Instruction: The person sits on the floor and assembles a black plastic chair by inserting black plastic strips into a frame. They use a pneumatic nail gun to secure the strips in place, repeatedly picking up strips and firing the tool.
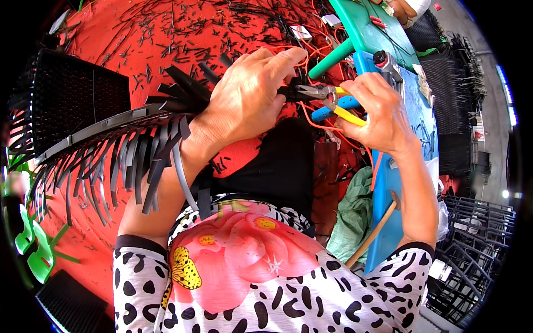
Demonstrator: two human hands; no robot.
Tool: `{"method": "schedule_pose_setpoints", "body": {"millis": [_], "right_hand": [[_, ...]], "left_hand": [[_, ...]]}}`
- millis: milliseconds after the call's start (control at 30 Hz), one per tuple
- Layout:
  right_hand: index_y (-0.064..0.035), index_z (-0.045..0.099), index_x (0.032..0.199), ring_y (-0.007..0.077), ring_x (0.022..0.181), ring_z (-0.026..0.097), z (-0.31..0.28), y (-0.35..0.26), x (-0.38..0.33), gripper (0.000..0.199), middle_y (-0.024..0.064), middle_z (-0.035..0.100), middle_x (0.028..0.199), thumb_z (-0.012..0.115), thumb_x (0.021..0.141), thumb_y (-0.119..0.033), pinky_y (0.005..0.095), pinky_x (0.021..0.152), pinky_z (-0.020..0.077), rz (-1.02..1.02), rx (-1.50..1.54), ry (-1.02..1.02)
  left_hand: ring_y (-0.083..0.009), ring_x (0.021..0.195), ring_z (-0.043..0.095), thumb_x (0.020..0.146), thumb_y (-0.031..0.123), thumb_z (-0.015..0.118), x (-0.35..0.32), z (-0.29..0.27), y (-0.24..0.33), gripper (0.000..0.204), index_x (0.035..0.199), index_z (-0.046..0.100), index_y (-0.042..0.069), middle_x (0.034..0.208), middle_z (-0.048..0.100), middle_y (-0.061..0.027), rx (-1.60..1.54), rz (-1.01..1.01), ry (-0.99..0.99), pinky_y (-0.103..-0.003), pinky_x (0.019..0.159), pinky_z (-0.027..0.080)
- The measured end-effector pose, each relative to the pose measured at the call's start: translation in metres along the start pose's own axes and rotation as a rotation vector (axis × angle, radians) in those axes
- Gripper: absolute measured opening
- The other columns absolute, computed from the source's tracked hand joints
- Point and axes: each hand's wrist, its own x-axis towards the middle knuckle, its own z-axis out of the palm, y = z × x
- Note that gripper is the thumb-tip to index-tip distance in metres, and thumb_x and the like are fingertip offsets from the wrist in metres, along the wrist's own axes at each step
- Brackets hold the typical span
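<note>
My left hand (250, 91) is closed around dark plastic strips at the end of a black woven piece, above my lap. The woven piece (83, 102) stretches away to the left, with a grey curved rim (105, 123) and a fringe of loose black strips (136, 158) hanging over my left forearm. In my right hand (380, 108) is a pair of pliers (322, 93) with yellow handles. Their jaws point left and meet the dark strip end beside my left fingertips. Whether the jaws bite on it is too small to tell.
On the right stands a blue table (427, 125), with a green table (361, 19) beyond it and another person's hand (404, 10). A wooden-handled hammer (377, 230) leans beside a green sack (352, 222). Black scraps litter the red floor (125, 41). Black frames (469, 238) stand far right.
</note>
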Motion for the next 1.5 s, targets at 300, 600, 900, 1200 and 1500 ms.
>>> {"method": "schedule_pose_setpoints", "body": {"millis": [300, 600, 900, 1200, 1500], "right_hand": [[-0.0026, 0.061, 0.094, 0.0280, 0.079, 0.055, 0.009, 0.000, 0.012, 0.038, 0.0098, 0.051, 0.078, 0.075, 0.062, -0.017, 0.0389, 0.069, 0.0465, -0.065, -0.030, -0.032], [-0.0092, 0.061, 0.097, 0.0301, 0.083, 0.060, 0.032, 0.025, -0.020, 0.031, 0.0112, 0.058, 0.086, 0.074, 0.071, -0.020, 0.0397, 0.070, 0.0485, 0.180, 0.027, 0.144], [-0.0058, 0.058, 0.121, 0.0389, 0.107, 0.057, 0.020, 0.180, -0.216, 0.062, 0.0225, 0.060, 0.115, 0.065, 0.078, -0.051, 0.0448, 0.091, 0.0444, 1.304, -0.353, -0.133], [-0.0011, 0.064, 0.100, 0.0258, 0.092, 0.062, 0.037, 0.000, -0.019, 0.038, 0.0122, 0.064, 0.099, 0.075, 0.076, -0.029, 0.0364, 0.081, 0.0485, 0.323, 0.384, 0.352], [0.0011, 0.058, 0.077, 0.0315, 0.079, 0.060, 0.069, -0.060, 0.034, 0.018, 0.0127, 0.061, 0.085, 0.073, 0.068, -0.002, 0.0366, 0.070, 0.0477, 0.216, 0.679, 0.439]], "left_hand": [[-0.0270, 0.084, 0.060, 0.060, -0.009, 0.070, -0.002, 0.002, -0.001, 0.075, 0.129, 0.046, 0.007, 0.091, 0.063, -0.0086, -0.003, 0.000, 0.003, -0.037, 0.078, 0.050], [-0.0201, 0.091, 0.061, 0.066, -0.007, 0.069, 0.000, 0.001, 0.000, 0.071, 0.132, 0.047, 0.007, 0.104, 0.064, -0.0068, -0.103, -0.053, 0.003, -0.031, 0.082, 0.048], [-0.0198, 0.112, 0.053, 0.094, 0.027, 0.056, 0.000, 0.000, -0.005, 0.052, 0.135, 0.043, -0.002, 0.119, 0.059, -0.0136, -0.524, -0.147, 0.140, -0.033, 0.097, 0.040], [-0.0220, 0.115, 0.052, 0.096, 0.033, 0.049, -0.004, -0.006, -0.004, 0.051, 0.133, 0.045, -0.002, 0.122, 0.058, -0.0146, -0.605, -0.139, 0.147, -0.036, 0.102, 0.035], [-0.0186, 0.117, 0.050, 0.097, 0.029, 0.048, -0.003, -0.006, -0.008, 0.049, 0.134, 0.044, -0.003, 0.124, 0.057, -0.0119, -0.476, -0.127, 0.180, -0.032, 0.101, 0.035]]}}
